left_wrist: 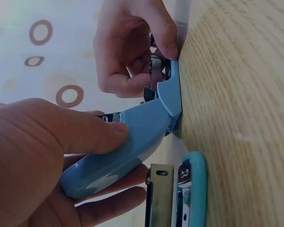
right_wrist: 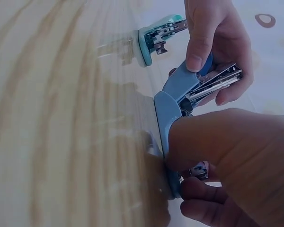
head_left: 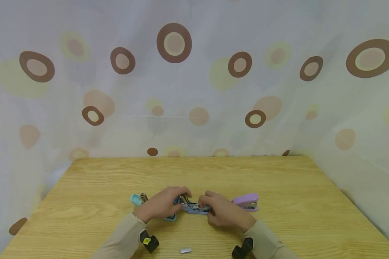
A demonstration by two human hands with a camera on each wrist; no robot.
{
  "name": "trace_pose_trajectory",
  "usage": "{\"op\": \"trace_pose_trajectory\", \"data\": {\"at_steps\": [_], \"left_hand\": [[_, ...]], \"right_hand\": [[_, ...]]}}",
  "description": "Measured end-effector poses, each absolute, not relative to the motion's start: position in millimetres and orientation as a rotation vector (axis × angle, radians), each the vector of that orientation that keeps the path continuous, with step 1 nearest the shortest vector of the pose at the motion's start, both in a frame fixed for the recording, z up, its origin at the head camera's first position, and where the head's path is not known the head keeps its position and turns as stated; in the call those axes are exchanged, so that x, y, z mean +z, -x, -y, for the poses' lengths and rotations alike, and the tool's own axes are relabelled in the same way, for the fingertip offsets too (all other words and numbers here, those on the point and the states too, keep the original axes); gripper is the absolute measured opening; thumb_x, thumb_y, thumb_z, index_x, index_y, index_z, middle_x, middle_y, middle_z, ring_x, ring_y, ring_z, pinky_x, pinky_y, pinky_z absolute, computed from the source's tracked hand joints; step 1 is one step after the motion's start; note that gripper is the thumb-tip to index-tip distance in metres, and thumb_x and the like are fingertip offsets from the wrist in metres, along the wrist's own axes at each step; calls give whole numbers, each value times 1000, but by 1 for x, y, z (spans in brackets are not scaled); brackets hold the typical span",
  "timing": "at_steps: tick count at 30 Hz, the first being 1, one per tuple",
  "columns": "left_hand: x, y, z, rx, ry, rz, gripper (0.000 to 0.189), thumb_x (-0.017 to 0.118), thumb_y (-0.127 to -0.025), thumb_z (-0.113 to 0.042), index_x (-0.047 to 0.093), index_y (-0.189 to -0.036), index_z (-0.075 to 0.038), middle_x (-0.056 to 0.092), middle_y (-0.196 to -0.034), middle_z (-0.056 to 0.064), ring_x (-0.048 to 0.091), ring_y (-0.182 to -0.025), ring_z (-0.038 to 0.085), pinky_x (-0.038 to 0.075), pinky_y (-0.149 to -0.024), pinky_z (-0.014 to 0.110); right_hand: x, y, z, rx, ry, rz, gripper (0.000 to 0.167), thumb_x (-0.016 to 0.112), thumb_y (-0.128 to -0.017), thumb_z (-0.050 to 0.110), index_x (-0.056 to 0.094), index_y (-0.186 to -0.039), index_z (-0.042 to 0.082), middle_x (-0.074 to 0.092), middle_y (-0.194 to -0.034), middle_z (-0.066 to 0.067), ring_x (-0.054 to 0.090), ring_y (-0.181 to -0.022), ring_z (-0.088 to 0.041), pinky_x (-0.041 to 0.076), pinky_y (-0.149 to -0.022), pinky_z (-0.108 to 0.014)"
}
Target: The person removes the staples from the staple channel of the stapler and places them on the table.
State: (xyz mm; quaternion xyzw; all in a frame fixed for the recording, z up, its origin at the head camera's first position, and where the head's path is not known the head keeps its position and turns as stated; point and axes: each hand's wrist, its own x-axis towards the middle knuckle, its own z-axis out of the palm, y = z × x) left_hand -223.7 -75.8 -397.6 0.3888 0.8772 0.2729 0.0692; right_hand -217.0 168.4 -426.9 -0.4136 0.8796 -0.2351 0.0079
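A light blue stapler (head_left: 197, 212) lies opened wide on the table between both hands, its metal magazine exposed. My left hand (head_left: 163, 202) grips the swung-back top cover (left_wrist: 128, 137), thumb along its side and fingers beneath. On the other half, my right hand (head_left: 226, 210) holds the base (right_wrist: 165, 111) near its front end, thumb and fingers around it; in the right wrist view that hand hides part of the magazine. An opened teal stapler (left_wrist: 199, 189) rests beside and partly behind the left hand.
To the right of the right hand stands a closed purple stapler (head_left: 246, 199). A small grey strip of staples (head_left: 186, 250) lies near the front of the wooden table (head_left: 117, 180). A patterned curtain (head_left: 194, 90) rises behind the table.
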Motion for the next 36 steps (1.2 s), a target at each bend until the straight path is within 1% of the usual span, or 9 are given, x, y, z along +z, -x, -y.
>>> {"op": "trace_pose_trajectory", "data": {"at_steps": [4, 7, 11, 15, 19, 25, 28, 33, 36], "left_hand": [[-398, 224, 76, 817, -1195, -2634, 27, 58, -93, -4, 58, -120, -8, 64, -115, 7, 53, -82, 8, 43, -73, 25], [-398, 224, 76, 815, -1207, -2642, 27, 57, -94, -3, 57, -120, -8, 64, -116, 7, 55, -87, 10, 45, -76, 26], [-398, 224, 76, 819, -1204, -2650, 26, 57, -93, -3, 57, -119, -8, 64, -116, 7, 59, -98, 14, 48, -82, 30], [-399, 224, 76, 828, -1205, -2638, 26, 57, -94, -3, 57, -119, -8, 64, -116, 7, 60, -100, 15, 48, -82, 30], [-398, 224, 77, 835, -1204, -2626, 26, 56, -95, -2, 56, -120, -8, 63, -116, 8, 59, -96, 15, 47, -79, 28], [-396, 224, 78, 825, -1207, -2616, 29, 55, -95, -2, 55, -124, -8, 62, -120, 9, 59, -97, 16, 47, -79, 28], [-395, 224, 80, 817, -1201, -2626, 30, 56, -95, -2, 54, -125, -8, 61, -121, 9, 59, -102, 16, 48, -84, 31], [-396, 225, 78, 811, -1207, -2653, 32, 57, -95, -3, 53, -126, -8, 60, -125, 8, 58, -114, 20, 48, -94, 38], [-398, 224, 77, 808, -1221, -2641, 32, 58, -94, -3, 54, -126, -8, 61, -124, 8, 59, -110, 17, 49, -92, 35]], "right_hand": [[-430, 218, -169, -730, 1320, -2767, 26, 57, -74, -4, 52, -92, 14, 45, -84, 2, 35, -68, -3, 35, -60, -17], [-432, 218, -170, -760, 1355, -2776, 27, 57, -72, -5, 52, -91, 14, 46, -84, 1, 36, -67, -3, 34, -59, -17], [-433, 219, -170, -794, 1370, -2759, 29, 58, -74, -4, 55, -96, 15, 47, -84, 0, 36, -65, -1, 34, -57, -16], [-433, 220, -171, -811, 1352, -2728, 29, 57, -75, -4, 56, -97, 16, 47, -85, 0, 35, -65, -1, 34, -58, -16], [-433, 222, -171, -826, 1343, -2703, 29, 57, -74, -4, 54, -94, 16, 47, -84, -1, 35, -66, -2, 33, -59, -16], [-434, 225, -170, -823, 1343, -2682, 28, 54, -72, -4, 51, -91, 16, 43, -83, 0, 34, -65, -2, 33, -59, -17], [-434, 227, -170, -876, 1356, -2661, 29, 54, -72, -5, 50, -92, 16, 45, -85, 1, 37, -68, -4, 35, -61, -18], [-434, 231, -173, -1038, 1349, -2618, 27, 56, -77, -8, 48, -91, 14, 48, -84, 0, 40, -65, -2, 37, -60, -17], [-435, 230, -176, -1080, 1325, -2600, 25, 58, -82, -7, 48, -90, 15, 49, -82, 1, 41, -61, 1, 39, -57, -16]]}}
